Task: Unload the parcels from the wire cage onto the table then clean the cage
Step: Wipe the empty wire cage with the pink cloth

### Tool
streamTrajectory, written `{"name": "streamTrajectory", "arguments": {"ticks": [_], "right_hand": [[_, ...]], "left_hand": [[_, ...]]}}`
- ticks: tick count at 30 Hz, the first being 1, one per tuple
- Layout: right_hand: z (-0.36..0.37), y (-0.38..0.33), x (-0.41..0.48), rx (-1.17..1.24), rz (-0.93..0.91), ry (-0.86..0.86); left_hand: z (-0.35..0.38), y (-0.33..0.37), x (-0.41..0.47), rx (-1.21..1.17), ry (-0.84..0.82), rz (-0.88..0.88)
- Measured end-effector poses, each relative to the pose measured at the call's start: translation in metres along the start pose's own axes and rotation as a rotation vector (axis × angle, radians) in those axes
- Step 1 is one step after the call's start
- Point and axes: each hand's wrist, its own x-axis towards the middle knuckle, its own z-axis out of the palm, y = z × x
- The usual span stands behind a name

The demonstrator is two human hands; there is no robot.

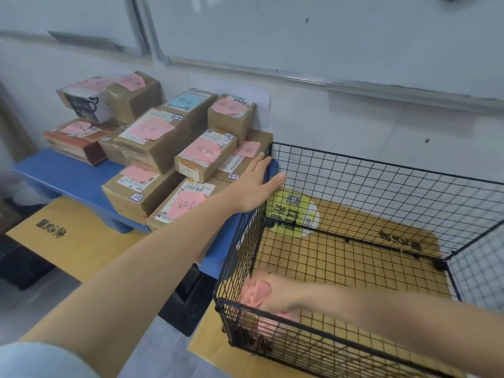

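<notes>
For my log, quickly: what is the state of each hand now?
Left hand: open, resting on wire cage rim.
Right hand: holding pink cloth.

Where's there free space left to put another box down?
On the blue table, only the bare strip along its front-left edge, before the parcels; the rest is stacked. The wire cage floor is open across its middle and right; its near-left corner holds the right hand with the pink cloth.

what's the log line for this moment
phase: cleaning | parcels: on table | wire cage: no parcels | left hand: braces cage wall | right hand: grips pink cloth inside
</notes>
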Motion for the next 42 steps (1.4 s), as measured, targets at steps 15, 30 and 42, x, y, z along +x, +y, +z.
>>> {"name": "streamTrajectory", "arguments": {"ticks": [15,30,42], "right_hand": [[-0.107,-0.015,-0.141,0.117,-0.047,0.779],[-0.056,-0.219,-0.118,-0.061,-0.748,0.595],[0.066,-0.334,0.085,-0.202,-0.583,0.343]], "left_hand": [[-0.092,-0.019,-0.042,0.472,-0.035,-0.042],[-0.187,-0.075,-0.141,0.479,0.187,-0.339],[-0.286,-0.232,-0.195,0.434,0.231,-0.448]]}}
